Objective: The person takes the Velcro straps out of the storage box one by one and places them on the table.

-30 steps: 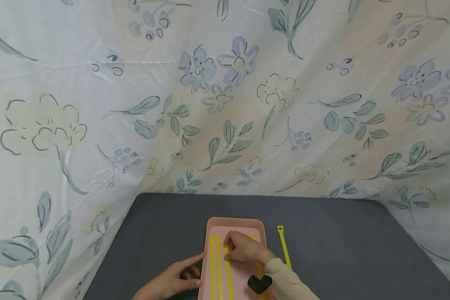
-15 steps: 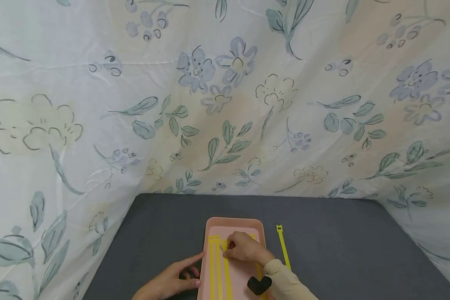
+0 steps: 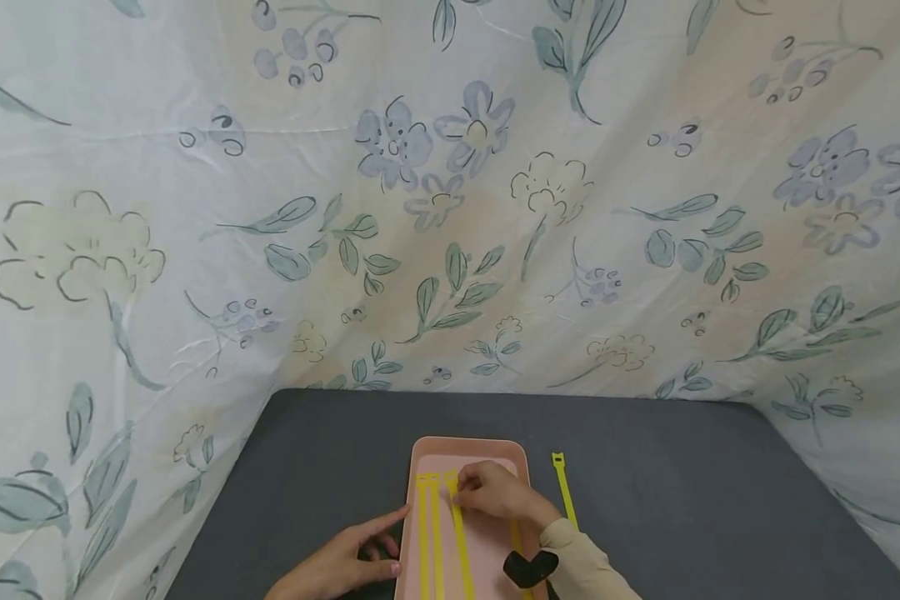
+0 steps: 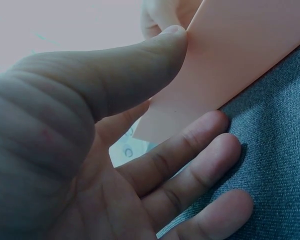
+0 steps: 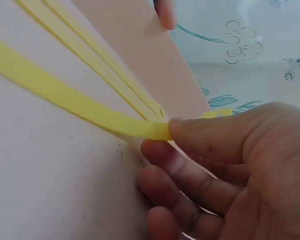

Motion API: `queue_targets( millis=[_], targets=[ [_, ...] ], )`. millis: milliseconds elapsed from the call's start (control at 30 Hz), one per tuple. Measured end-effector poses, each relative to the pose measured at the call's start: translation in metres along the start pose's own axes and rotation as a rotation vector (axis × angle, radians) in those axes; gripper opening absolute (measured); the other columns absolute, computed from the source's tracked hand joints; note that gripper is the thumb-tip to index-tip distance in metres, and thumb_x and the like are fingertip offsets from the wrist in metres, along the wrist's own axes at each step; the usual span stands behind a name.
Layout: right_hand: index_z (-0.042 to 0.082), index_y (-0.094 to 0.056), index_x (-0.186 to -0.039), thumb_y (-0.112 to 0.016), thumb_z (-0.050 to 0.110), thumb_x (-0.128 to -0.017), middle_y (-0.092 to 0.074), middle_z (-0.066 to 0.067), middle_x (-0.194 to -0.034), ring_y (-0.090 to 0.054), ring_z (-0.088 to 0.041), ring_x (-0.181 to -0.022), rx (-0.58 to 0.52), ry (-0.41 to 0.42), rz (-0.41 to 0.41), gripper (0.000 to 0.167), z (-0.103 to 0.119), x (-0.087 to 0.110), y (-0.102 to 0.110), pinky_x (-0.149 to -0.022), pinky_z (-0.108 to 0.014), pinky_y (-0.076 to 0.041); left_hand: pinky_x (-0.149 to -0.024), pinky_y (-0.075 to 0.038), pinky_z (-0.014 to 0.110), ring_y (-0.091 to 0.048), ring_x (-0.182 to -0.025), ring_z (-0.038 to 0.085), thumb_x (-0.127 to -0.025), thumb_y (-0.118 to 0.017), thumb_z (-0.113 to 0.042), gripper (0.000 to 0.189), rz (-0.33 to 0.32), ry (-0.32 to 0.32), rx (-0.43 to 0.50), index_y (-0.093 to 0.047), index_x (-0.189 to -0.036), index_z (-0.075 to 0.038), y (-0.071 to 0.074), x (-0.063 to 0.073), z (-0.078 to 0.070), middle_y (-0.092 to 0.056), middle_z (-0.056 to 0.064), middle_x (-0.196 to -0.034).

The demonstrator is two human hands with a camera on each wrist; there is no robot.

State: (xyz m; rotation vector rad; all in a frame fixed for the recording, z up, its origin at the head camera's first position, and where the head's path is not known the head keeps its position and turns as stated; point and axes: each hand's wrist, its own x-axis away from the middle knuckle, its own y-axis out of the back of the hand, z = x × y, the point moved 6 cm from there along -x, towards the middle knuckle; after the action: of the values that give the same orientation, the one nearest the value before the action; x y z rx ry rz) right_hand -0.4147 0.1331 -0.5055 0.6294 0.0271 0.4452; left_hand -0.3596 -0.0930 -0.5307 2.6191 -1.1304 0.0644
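My right hand [image 3: 498, 492] is over the pink tray [image 3: 468, 442], pinching a yellow cable tie [image 3: 463, 550] near its slotted head. In the right wrist view, thumb and index finger hold the flat strap [image 5: 100, 117], which bends slightly. To its left, two yellow cable ties [image 3: 430, 533] lie lengthwise, side by side in the tray. Another yellow tie [image 3: 516, 537] lies along the tray's right side, partly hidden by my right hand and wrist. My left hand [image 3: 345, 558] touches the tray's left edge with fingers extended; in the left wrist view the thumb [image 4: 140, 65] meets the tray wall.
One more yellow cable tie [image 3: 565, 492] lies on the dark grey tabletop [image 3: 660, 500], just right of the tray. Behind and beside the table hangs a floral cloth [image 3: 450, 250]. A black wrist mount [image 3: 531, 569] sits on my right sleeve.
The held cable tie has slid toward the tray's far end, its head now near level with the two on the left. My right hand has shifted slightly right; the left hand stays put.
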Motion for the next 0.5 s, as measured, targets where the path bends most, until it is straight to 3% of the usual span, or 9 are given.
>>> queue_targets(
  millis=[267,500],
  targets=[
    [0.001,-0.070,-0.102,-0.070,0.011,-0.094,-0.071,-0.005,-0.088,-0.061,-0.015,-0.075,-0.125,-0.023,-0.036,0.013,-0.003,0.006,0.008,-0.067,-0.026,-0.047,-0.070,-0.047,0.024,-0.059,-0.082,0.010,-0.098,-0.068,-0.021,0.073,0.006,-0.010,0.005,-0.030,-0.160,-0.008,0.000,0.000,-0.001,-0.063,0.008,-0.108],
    [-0.001,-0.073,-0.108,-0.067,0.015,-0.098,-0.072,-0.011,-0.086,-0.062,-0.020,-0.073,-0.286,-0.015,-0.057,0.020,-0.001,0.011,0.019,-0.071,-0.032,-0.052,-0.070,-0.047,0.024,-0.059,-0.081,0.012,-0.098,-0.068,-0.020,0.073,-0.004,0.008,0.006,-0.030,-0.160,-0.008,0.000,-0.001,0.002,-0.064,0.007,-0.107]
  ],
)
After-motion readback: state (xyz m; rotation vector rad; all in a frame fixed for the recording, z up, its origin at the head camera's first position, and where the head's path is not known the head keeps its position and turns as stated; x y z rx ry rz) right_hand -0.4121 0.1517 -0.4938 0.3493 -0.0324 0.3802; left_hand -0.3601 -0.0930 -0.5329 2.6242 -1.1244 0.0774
